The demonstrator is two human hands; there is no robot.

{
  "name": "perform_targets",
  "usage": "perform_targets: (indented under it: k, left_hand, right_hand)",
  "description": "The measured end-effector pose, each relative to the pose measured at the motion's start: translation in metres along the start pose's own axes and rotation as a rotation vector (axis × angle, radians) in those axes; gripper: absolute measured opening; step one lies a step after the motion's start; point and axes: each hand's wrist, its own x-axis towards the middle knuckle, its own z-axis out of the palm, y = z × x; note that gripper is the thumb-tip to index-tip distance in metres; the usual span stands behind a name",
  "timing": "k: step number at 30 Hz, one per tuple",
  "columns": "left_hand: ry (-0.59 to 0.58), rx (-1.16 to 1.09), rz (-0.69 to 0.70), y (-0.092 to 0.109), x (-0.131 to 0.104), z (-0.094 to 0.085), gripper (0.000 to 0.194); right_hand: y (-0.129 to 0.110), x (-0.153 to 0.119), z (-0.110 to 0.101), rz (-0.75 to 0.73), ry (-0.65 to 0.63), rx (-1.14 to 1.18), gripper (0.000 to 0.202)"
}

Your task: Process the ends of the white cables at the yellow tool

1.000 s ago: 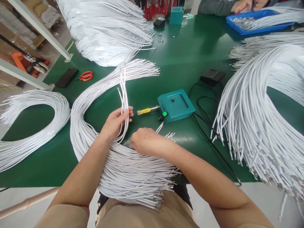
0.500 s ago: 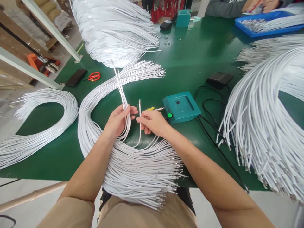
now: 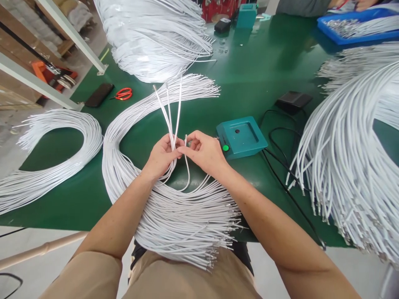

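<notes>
My left hand (image 3: 163,156) is closed round several white cables (image 3: 168,115), whose ends fan upward above the fingers. Close beside it, my right hand (image 3: 205,151) pinches a single white cable (image 3: 188,170) near its metal tip; the fingertips of both hands meet or nearly meet. A large curved bundle of white cables (image 3: 183,216) lies under my forearms, its tipped ends pointing right. Just right of my right hand sits a teal device (image 3: 241,139) with a green button.
Red scissors (image 3: 124,94) and a dark phone-like object (image 3: 99,95) lie back left. More white cable bundles stand at left (image 3: 75,162), back (image 3: 152,37) and right (image 3: 349,166). A black pedal (image 3: 293,101) with cords is behind the device. A person's hands are near a blue tray (image 3: 358,37).
My hands have come together, the left moving right. The cables in my left hand have spread apart at the top. My right hand now covers the device's yellow-and-metal tip.
</notes>
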Motion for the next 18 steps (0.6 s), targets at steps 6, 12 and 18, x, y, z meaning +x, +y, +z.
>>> perform_targets:
  k: [6, 12, 18]
  left_hand:
    - [-0.016, 0.051, -0.040, 0.0012, -0.0013, 0.0002, 0.036]
    - [-0.016, 0.063, -0.022, -0.0011, -0.0019, 0.0007, 0.033]
    - [-0.016, 0.085, -0.024, -0.0017, -0.0043, 0.0031, 0.029]
  right_hand:
    - [0.0082, 0.0040, 0.0005, 0.073, 0.017, 0.315, 0.024]
    - [0.0083, 0.0037, 0.0022, 0.166, -0.004, 0.319, 0.025]
    - [0.0081, 0.0039, 0.0043, 0.179, -0.038, 0.542, 0.013]
